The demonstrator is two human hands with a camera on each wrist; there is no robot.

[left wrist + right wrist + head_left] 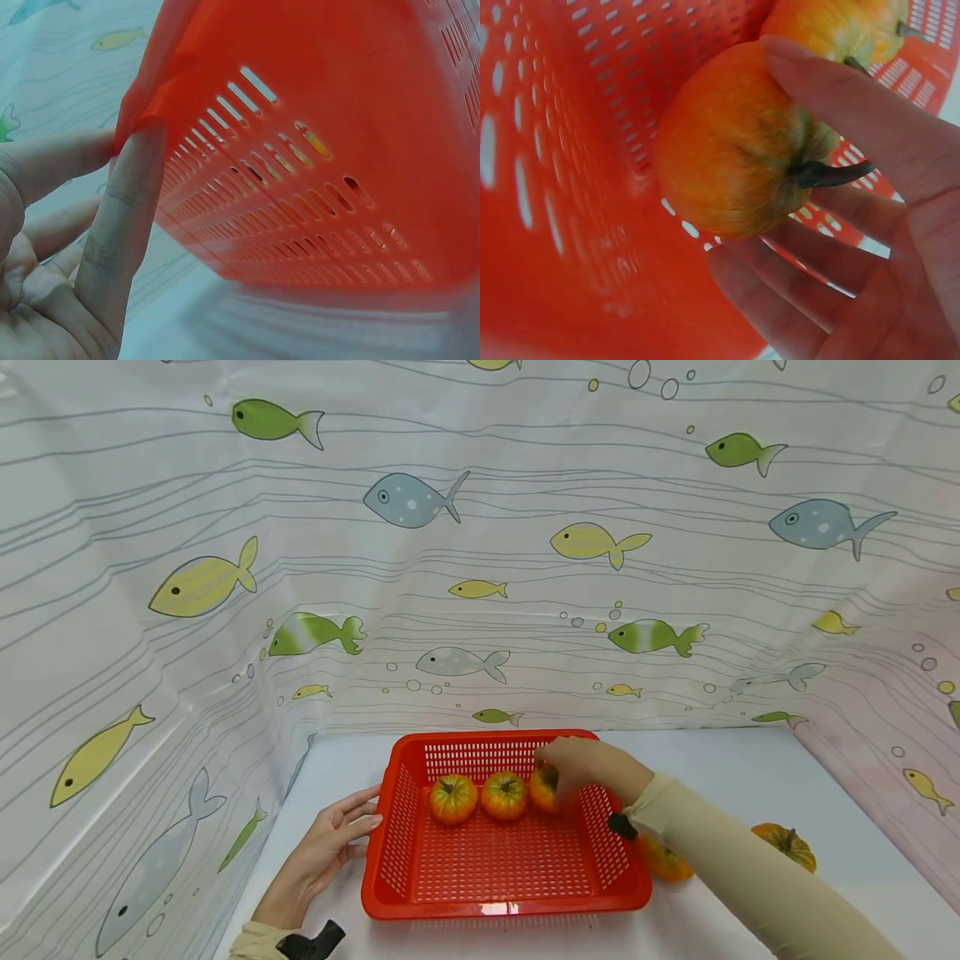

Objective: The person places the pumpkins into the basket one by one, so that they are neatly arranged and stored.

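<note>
A red plastic basket (502,906) with slotted walls stands on the white table, holding several small orange pumpkins along its back. My left hand (330,839) is at the basket's left side; in the left wrist view its thumb and a finger (112,225) pinch the rim. Inside the basket's back right corner, my right hand (585,768) grips a pumpkin (727,142), thumb on one side and fingers around the other, the dark stem pointing toward the palm. To its left sit a middle pumpkin (504,796) and a left pumpkin (453,799).
Outside the basket on the right, one pumpkin (667,862) lies close to its wall, partly hidden by the right sleeve. Another pumpkin (785,845) rests farther right on the white table (705,768). A fish-patterned curtain (480,552) surrounds the back and sides.
</note>
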